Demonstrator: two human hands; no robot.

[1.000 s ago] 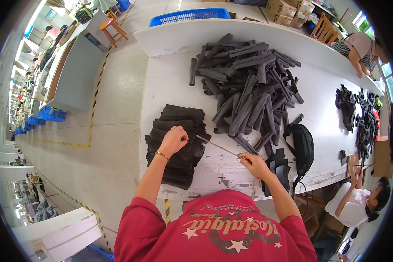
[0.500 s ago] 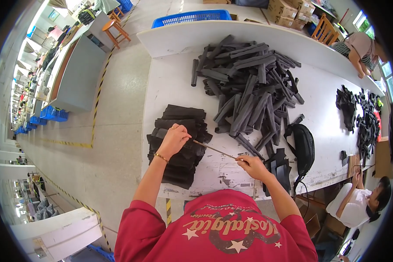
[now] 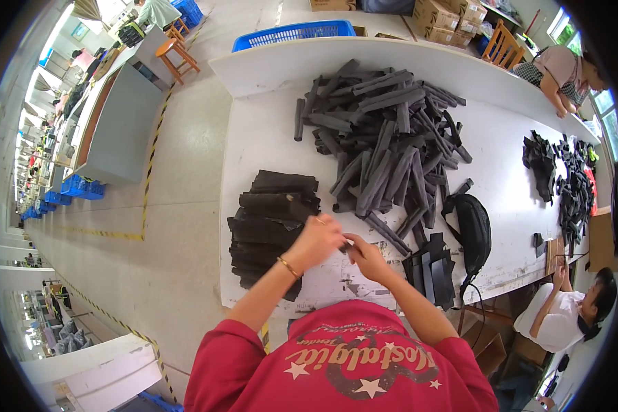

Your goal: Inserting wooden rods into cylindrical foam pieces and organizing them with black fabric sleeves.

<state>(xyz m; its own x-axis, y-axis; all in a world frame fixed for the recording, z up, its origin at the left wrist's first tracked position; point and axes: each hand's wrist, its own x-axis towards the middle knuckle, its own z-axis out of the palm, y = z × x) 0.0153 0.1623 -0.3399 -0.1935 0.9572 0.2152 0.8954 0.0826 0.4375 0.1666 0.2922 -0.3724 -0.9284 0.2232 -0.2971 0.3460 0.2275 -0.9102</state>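
My left hand point(image 3: 316, 243) and my right hand point(image 3: 368, 259) are close together over the front of the white table. The left hand is closed and slightly blurred. From it a thin brown stick point(image 3: 299, 207) seems to point up and left over the dark stack; most of its length is hidden. My right hand pinches a small dark piece point(image 3: 345, 247) between the two hands, its kind unclear. Beside the left hand lies a stack of flat black fabric strips point(image 3: 264, 233). Beyond the hands rises a loose pile of dark grey rolled fabric tubes point(image 3: 388, 147).
Right of the pile lies a black waist bag point(image 3: 475, 232), with flat black pieces point(image 3: 432, 269) beside it. A raised board point(image 3: 391, 56) edges the table's far side; a blue basket point(image 3: 295, 33) stands behind it. Two people work at the right, one in white point(image 3: 553, 319).
My hands have come together. The stick, which spanned the gap between them, now shows only as a short end by my left hand. A small dark piece shows at my right fingers.
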